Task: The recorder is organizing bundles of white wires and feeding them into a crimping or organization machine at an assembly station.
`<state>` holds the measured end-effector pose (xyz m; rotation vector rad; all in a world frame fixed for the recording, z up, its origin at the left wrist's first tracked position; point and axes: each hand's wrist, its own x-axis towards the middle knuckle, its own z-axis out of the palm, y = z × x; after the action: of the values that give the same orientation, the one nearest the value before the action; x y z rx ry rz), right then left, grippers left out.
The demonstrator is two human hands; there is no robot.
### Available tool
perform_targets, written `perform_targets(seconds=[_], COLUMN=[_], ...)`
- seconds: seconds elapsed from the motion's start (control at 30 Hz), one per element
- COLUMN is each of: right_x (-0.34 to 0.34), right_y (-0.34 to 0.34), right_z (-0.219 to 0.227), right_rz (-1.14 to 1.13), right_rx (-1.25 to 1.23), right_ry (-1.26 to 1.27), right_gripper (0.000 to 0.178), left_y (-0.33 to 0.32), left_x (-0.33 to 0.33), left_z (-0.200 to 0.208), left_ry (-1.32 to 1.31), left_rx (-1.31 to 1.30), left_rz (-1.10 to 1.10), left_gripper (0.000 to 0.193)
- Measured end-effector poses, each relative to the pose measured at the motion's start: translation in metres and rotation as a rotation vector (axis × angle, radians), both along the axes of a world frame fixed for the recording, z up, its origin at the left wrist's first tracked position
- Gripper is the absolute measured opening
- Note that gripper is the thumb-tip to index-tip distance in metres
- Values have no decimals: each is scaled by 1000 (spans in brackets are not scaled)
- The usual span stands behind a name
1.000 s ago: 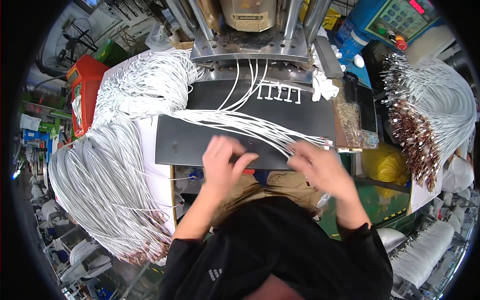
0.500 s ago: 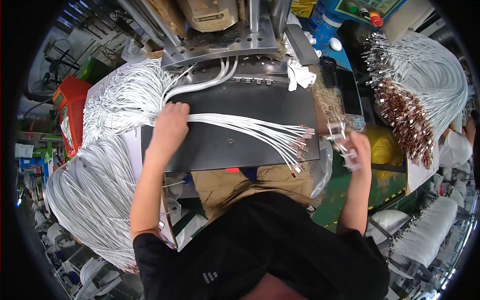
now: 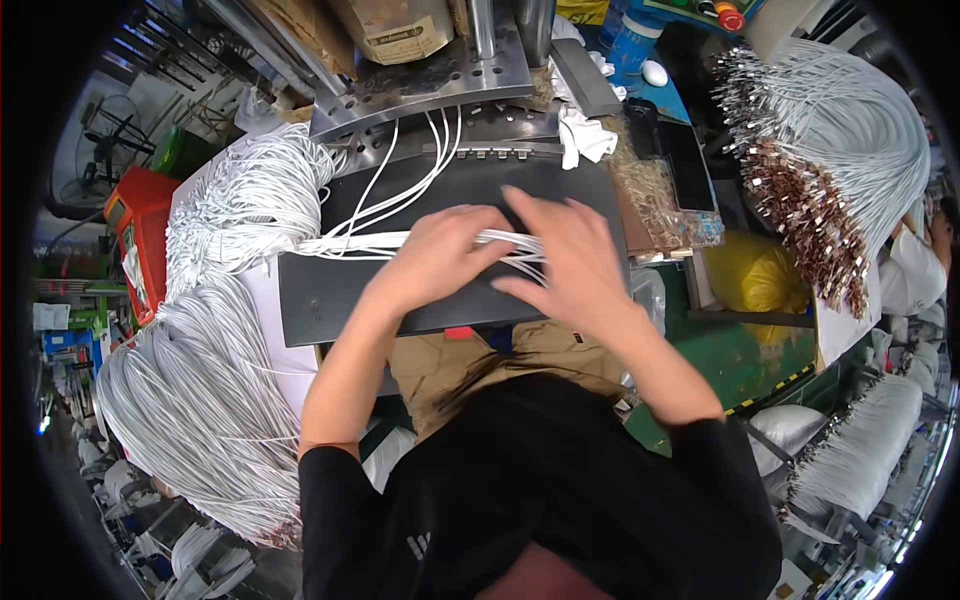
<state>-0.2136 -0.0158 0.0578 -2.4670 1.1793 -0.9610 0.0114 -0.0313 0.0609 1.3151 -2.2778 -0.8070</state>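
Observation:
A bunch of white cables (image 3: 370, 243) lies across the dark metal plate (image 3: 330, 300) in front of me. My left hand (image 3: 440, 255) is closed around the bunch near the plate's middle. Just to its right, my right hand (image 3: 570, 255) is spread over the cables' right part, thumb apart from the fingers. The cables show between the two hands, while their right ends are hidden under the right hand. A few loose white cables (image 3: 425, 180) curve from the bunch up to the metal press behind.
The press's steel block (image 3: 430, 95) stands at the back. Heaped white cables (image 3: 240, 205) lie left, with a large coil (image 3: 200, 400) below. Another cable bundle (image 3: 850, 130) with brown ends hangs right. A white cloth (image 3: 585, 137) and a phone-like black slab (image 3: 690, 165) lie back right.
My right hand has come left from beyond the plate's right edge, and the small whitish pieces it held are out of sight. The left hand has slid right along the cables.

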Motion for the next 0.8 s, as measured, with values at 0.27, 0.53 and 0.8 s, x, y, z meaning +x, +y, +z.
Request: perform_targets(seconds=[0.27,0.53,0.8], right_x=[-4,-13,-26], right_y=[-57,-60,-57], right_z=[10,-36,-29], right_rz=[80,87,70], right_rx=[50,73,92], right_ry=[453,223,365], right_gripper=[33,26,28], left_y=[12,9,11], left_x=[68,73,63], left_z=[-27,-25,-47], left_ry=[24,157,56], left_rx=[47,141,-200], left_rz=[327,489,519], left_gripper=[21,21,19])
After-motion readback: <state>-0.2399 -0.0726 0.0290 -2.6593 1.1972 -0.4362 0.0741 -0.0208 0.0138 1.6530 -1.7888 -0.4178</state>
